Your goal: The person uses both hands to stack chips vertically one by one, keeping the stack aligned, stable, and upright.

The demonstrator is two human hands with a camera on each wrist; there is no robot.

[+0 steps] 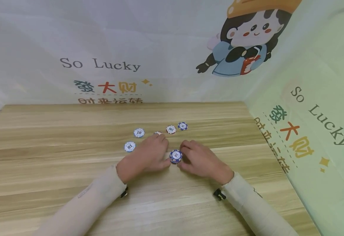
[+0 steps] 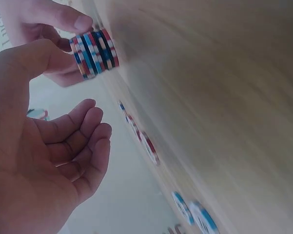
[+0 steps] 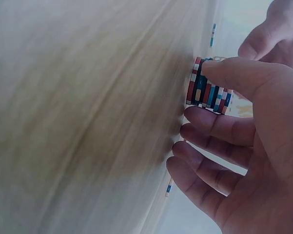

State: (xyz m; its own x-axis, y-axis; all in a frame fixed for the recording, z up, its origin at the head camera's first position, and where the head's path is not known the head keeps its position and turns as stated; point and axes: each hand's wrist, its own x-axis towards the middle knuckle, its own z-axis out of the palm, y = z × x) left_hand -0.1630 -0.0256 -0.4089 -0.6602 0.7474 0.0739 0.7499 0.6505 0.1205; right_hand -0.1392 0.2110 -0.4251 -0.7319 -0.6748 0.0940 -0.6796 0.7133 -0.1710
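A stack of several poker chips stands on the table, with a blue-edged chip marked 10 on top. My right hand grips the stack from its right, with thumb and fingers at the chips' edges in the right wrist view. My left hand is at the left side of the stack. Its thumb touches the chips, while its other fingers are loosely bent and hold nothing visible. A chip just beyond the left fingertips is partly hidden by them.
Two blue-and-white chips, a farther one and a nearer one, lie left of the hands. Beyond the hands lie a red-and-white chip and a blue chip. Printed cloth walls border the wooden table.
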